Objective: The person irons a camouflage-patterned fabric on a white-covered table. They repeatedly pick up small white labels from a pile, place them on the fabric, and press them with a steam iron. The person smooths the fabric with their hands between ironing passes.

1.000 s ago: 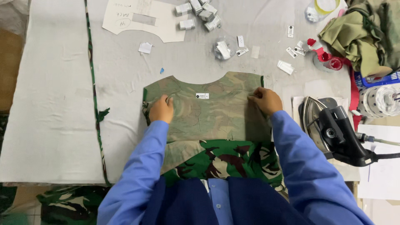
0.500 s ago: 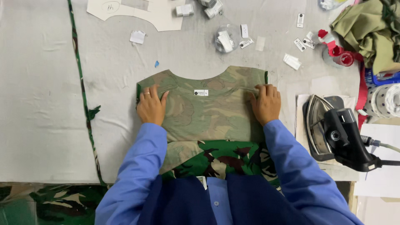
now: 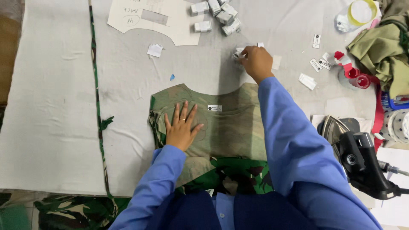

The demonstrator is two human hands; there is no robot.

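Grey table [image 3: 64, 106]: left hand [image 3: 182, 127] flat, released, on camouflage garment [image 3: 230, 132]; right hand [image 3: 255, 61] grip pinching white label bundle [image 3: 238, 53].

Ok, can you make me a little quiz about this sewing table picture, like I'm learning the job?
1. True or false: the left hand lies flat on the camouflage shirt piece.
2. What is the right hand touching? A) the iron B) a small bundle of white labels C) the paper pattern
3. Fill in: the iron sits to the ___ of the shirt piece.

Key: 1 true. 2 B; the fingers are on the little white bundle above the shirt's neckline. 3 right.
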